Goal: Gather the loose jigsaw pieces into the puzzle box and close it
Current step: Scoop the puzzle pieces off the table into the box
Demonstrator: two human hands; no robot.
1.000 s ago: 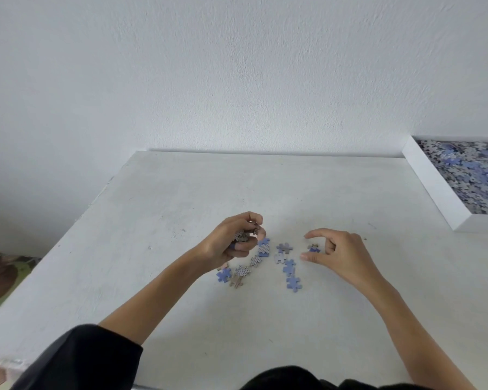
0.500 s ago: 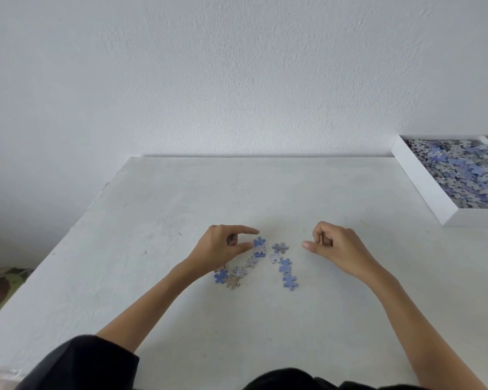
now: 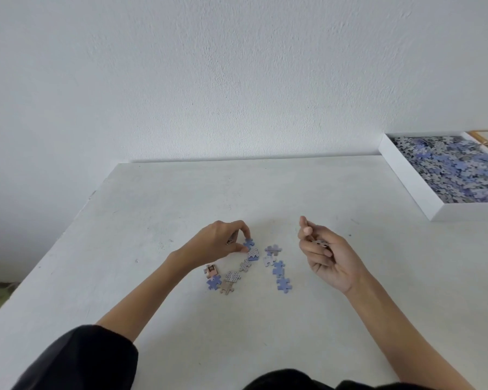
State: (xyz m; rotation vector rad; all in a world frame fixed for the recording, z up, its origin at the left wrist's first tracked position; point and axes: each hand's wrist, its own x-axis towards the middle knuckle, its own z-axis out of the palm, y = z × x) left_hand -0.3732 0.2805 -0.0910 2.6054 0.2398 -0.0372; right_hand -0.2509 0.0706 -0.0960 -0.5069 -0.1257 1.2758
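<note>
Both left hand [image 3: 217,244] and right hand [image 3: 331,261] hold jigsaw pieces [image 3: 320,243].

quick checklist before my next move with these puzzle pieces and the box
1. Left hand grip on the blue piece: ok, fingertips and thumb pinch it on the table.
2. Right hand holds gathered pieces: ok, curled fingers cup them, palm up.
3. Box open to take pieces: ok, no lid on it, many pieces inside.
4. Table cleared of loose pieces: not ok, several lie between the hands.
5. Lid ready for closing: cannot tell, none clearly in view.
</note>
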